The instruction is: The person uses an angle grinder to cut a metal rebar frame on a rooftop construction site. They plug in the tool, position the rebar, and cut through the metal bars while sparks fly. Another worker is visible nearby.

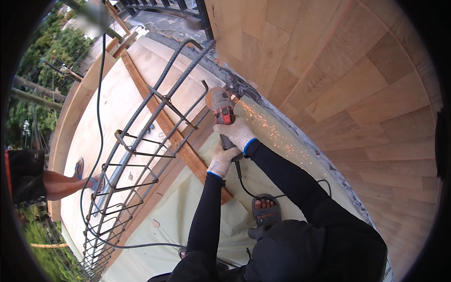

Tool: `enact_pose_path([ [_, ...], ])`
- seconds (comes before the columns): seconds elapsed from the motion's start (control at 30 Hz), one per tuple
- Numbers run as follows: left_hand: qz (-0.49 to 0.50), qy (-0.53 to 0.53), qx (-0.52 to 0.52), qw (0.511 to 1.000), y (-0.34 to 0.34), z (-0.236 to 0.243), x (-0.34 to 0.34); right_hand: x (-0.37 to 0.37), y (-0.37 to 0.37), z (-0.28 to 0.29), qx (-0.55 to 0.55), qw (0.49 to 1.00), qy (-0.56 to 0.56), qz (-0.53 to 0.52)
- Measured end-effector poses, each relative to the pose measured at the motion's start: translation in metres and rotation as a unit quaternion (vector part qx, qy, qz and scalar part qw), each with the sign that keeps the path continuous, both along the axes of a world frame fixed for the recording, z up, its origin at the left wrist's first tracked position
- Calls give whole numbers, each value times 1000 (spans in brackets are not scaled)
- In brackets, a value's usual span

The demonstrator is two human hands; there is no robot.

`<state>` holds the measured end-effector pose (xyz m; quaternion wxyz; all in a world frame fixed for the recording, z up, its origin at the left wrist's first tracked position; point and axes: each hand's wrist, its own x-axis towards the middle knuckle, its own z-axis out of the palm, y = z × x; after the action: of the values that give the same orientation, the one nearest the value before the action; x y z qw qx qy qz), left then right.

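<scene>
The person's two hands are both closed around one tool, a dark angle grinder with a red-and-black body (224, 113), and both wear off-white knitted gloves with blue cuff edges. The right hand (238, 134) is wrapped over the grinder's body just behind its head, while the left hand (221, 160) grips the narrower rear part, near where the cord leaves it; the exact set of the fingers is partly hidden by the gloves. The grinder lies in front of both hands, its head pointing away from the person, just to the right of the upper end of a long cage of dark ribbed steel bars (166, 100), the landmark here. Its worn grey head carries a brownish disc (209, 97) on the side toward the cage, near a bent bar end; whether disc and bar touch cannot be told. Orange sparks (268, 124) stream from beside the head, away from the cage. A reddish-brown wooden plank (188, 152) passes under the cage, a pale yellow-green sheet (183, 202) spreads to its right, and a surface of brown wooden boards (357, 84) lies farther right. Left of the cage stands another person's bare leg (66, 184).
</scene>
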<state>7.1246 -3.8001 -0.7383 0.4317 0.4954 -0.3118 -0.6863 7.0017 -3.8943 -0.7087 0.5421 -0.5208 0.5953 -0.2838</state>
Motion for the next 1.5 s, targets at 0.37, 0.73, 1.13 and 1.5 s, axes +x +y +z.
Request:
enact_pose_path([
  [0.37, 18, 18, 0, 1000, 1, 1, -15, -14, 1, -1, -8, 1000, -6, -8],
  [0.73, 22, 1, 5, 1000, 11, -9, -7, 0, 10, -12, -4, 998, -60, 14],
  [1.13, -29, -66, 3, 997, 12, -9, -3, 1, 2, -17, 4, 988, -153, -21],
  [1.5, -12, -68, -39, 997, 14, 16, -8, -5, -3, -24, -3, 990, -133, -39],
])
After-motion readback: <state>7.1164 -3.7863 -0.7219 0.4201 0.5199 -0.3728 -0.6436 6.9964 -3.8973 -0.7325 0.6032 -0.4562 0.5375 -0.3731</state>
